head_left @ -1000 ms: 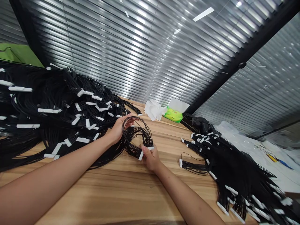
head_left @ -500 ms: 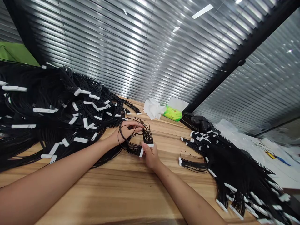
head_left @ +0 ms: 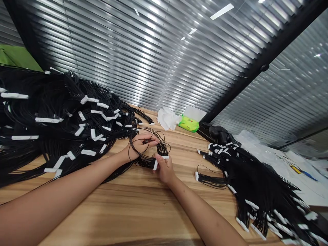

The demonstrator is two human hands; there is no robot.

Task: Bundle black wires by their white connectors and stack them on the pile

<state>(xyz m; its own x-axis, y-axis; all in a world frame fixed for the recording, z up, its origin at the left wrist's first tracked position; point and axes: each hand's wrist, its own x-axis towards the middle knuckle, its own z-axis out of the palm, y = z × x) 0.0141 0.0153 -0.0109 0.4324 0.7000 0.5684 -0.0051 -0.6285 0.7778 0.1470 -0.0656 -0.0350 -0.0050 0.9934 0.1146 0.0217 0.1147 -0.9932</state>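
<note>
A bundle of black wires [head_left: 161, 148] is held at frame centre, over the wooden surface [head_left: 128, 212] — its loops are curled in the left hand's [head_left: 140, 145] fingers [head_left: 151, 140], its white connector [head_left: 155, 165] pinched by the right hand's [head_left: 165, 171] fingers [head_left: 159, 159].

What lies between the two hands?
Head view: a looped bundle of thin black wires runs from the left hand to the white connector in the right hand.

Left hand [head_left: 139, 145] and right hand [head_left: 164, 169] holding looped black wires [head_left: 161, 149] with white connector [head_left: 155, 165], over wooden table [head_left: 128, 205]
</note>
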